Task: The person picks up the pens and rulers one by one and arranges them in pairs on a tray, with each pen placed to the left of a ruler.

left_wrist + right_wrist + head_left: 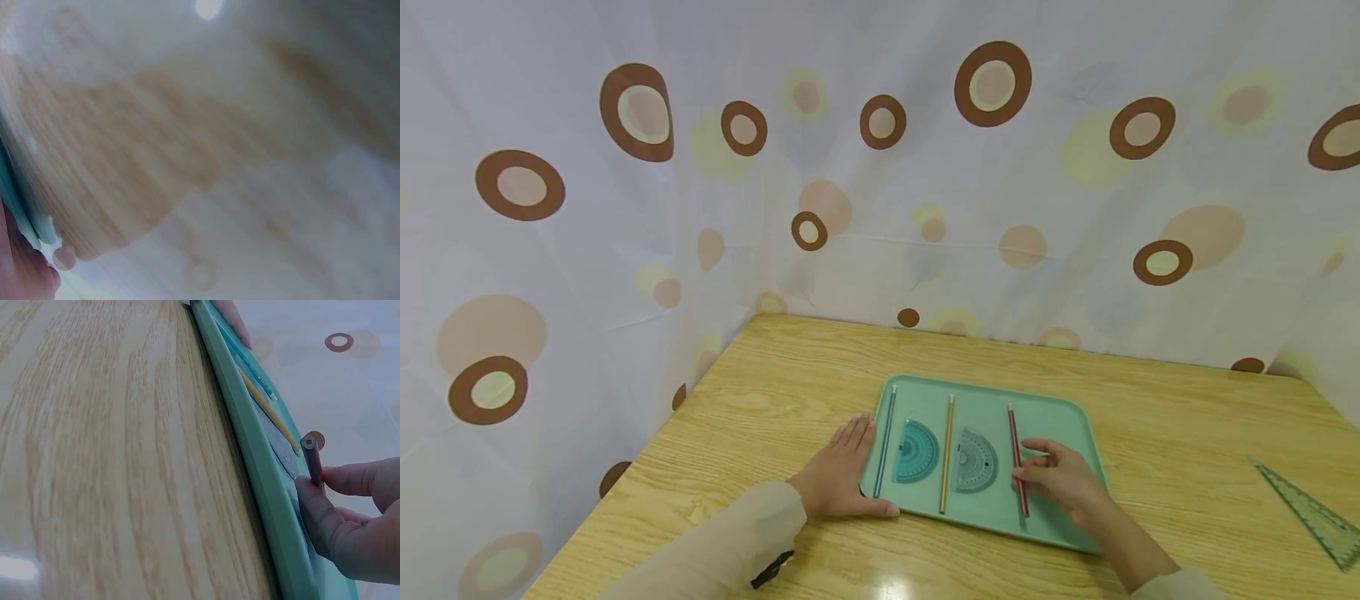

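In the head view a pale green tray (1060, 419) lies on the table. My right hand (1067, 485) pinches a red pencil (1014, 437) between thumb and fingertips over the tray's right part. The right wrist view shows the near end of the red pencil (312, 456) raised, tilted above the tray. My left hand (841, 473) rests at the tray's left edge, fingers straight and thumb along the near corner. From left to right in the tray lie a blue pencil (886, 442), a teal protractor (917, 452), a yellow pencil (947, 454) and a clear grey protractor (977, 462).
A clear triangular set square (1303, 510) lies on the wooden table (790, 375) to the right of the tray. A white curtain (925, 192) with brown and yellow circles hangs behind the table and down its left side.
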Demonstrator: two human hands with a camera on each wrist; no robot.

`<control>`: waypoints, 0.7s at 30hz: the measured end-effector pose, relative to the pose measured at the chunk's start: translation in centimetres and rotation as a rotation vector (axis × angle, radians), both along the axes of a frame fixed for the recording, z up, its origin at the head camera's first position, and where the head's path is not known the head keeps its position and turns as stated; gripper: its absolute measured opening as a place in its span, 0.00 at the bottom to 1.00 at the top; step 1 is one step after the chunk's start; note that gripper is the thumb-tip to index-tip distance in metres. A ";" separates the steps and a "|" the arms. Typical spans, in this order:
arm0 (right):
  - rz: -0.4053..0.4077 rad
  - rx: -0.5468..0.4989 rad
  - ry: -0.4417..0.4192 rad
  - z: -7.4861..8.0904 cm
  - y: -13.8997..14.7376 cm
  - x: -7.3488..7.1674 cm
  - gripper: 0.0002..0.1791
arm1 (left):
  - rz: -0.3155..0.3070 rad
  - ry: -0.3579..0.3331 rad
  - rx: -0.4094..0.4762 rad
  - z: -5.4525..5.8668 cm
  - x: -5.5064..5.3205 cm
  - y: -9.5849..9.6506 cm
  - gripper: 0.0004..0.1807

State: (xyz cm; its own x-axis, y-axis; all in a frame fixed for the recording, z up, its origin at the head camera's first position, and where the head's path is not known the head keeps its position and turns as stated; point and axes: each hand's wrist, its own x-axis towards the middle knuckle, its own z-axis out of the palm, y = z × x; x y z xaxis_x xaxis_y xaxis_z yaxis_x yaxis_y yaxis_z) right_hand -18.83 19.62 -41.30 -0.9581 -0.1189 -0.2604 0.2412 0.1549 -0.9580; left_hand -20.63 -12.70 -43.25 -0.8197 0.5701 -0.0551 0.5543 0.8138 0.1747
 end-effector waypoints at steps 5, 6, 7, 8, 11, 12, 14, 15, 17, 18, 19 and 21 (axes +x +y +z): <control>-0.022 0.072 0.027 -0.1 -0.4 0.1 0.34 | 0.003 -0.001 -0.005 0.0 0.0 0.0 0.63; -0.022 0.097 0.036 -0.1 -0.5 0.1 0.33 | 0.005 0.000 -0.008 0.0 0.0 0.0 0.63; -0.026 0.124 0.042 -0.1 -0.6 0.1 0.33 | 0.007 0.000 -0.009 0.0 0.0 0.1 0.64; -0.033 0.151 0.047 -0.2 -0.6 0.1 0.33 | 0.008 0.000 -0.012 0.0 0.1 0.1 0.64; -0.057 0.215 0.065 -0.1 -0.9 0.1 0.32 | 0.012 -0.003 -0.013 0.0 0.1 0.1 0.63; -0.063 0.230 0.071 -0.1 -1.0 0.1 0.31 | 0.012 -0.003 -0.011 0.0 0.0 0.1 0.63; -0.078 0.256 0.083 0.0 -1.3 0.1 0.30 | 0.013 -0.005 -0.009 -0.1 0.0 0.1 0.63; -0.084 0.267 0.087 0.0 -1.4 0.1 0.30 | 0.013 -0.005 -0.010 -0.1 0.0 0.1 0.63; -0.096 0.297 0.096 0.1 -1.5 0.1 0.29 | 0.013 -0.004 -0.008 -0.1 0.0 0.1 0.63; -0.101 0.312 0.100 0.0 -1.6 0.0 0.28 | 0.012 -0.002 -0.008 -0.2 -0.1 0.1 0.64; -0.104 0.325 0.105 0.0 -1.6 0.0 0.28 | 0.012 -0.003 -0.007 -0.2 -0.1 0.1 0.64; -0.111 0.351 0.118 -0.1 -1.8 -0.1 0.27 | 0.011 -0.002 -0.002 -0.2 -0.1 0.1 0.64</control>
State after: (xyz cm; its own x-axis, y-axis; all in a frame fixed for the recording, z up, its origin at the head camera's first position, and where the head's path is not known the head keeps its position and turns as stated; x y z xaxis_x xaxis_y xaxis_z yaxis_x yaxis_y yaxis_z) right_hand -18.90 17.84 -41.37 -0.9860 0.0642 -0.1539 0.1661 0.4578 -0.8734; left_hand -20.69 -12.64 -43.46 -0.8257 0.5611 -0.0576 0.5452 0.8201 0.1741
